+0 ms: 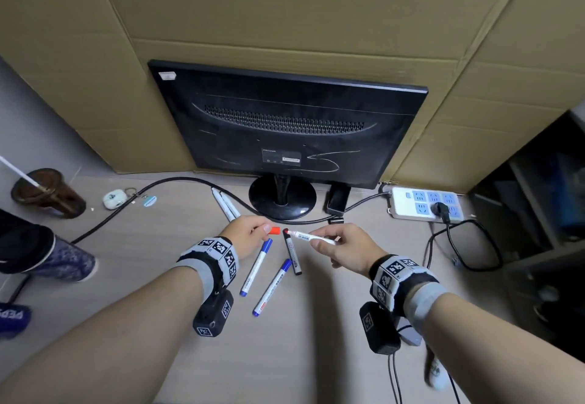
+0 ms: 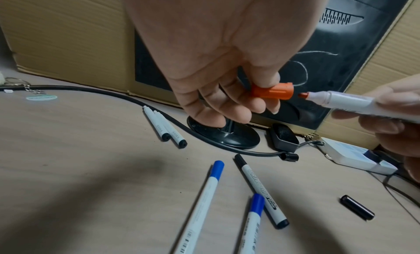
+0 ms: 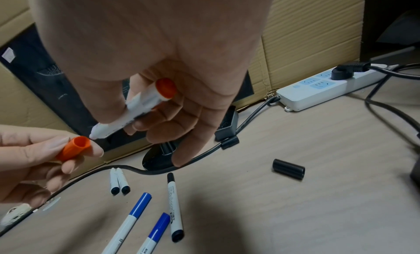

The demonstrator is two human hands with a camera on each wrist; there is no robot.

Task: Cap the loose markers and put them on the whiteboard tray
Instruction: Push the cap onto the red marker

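Observation:
My left hand (image 1: 250,235) pinches an orange cap (image 1: 274,230) (image 2: 272,92) (image 3: 73,148), its open end facing right. My right hand (image 1: 343,250) holds a white marker (image 1: 311,238) (image 2: 354,101) (image 3: 134,107) with an orange tip, the tip a short gap from the cap's mouth. On the desk below lie two blue-capped markers (image 1: 257,266) (image 1: 273,286), an uncapped black marker (image 1: 292,255) (image 2: 261,191), and two white markers (image 1: 225,204) by the cable. A loose black cap (image 2: 357,207) (image 3: 288,169) lies to the right.
A black monitor (image 1: 285,125) on a round stand (image 1: 281,198) stands behind the hands, with cardboard (image 1: 285,8) at the back. A black cable (image 1: 133,201) crosses the desk. A white power strip (image 1: 424,204) sits at the right, a brown cup (image 1: 47,193) and earbud case (image 1: 114,198) at the left.

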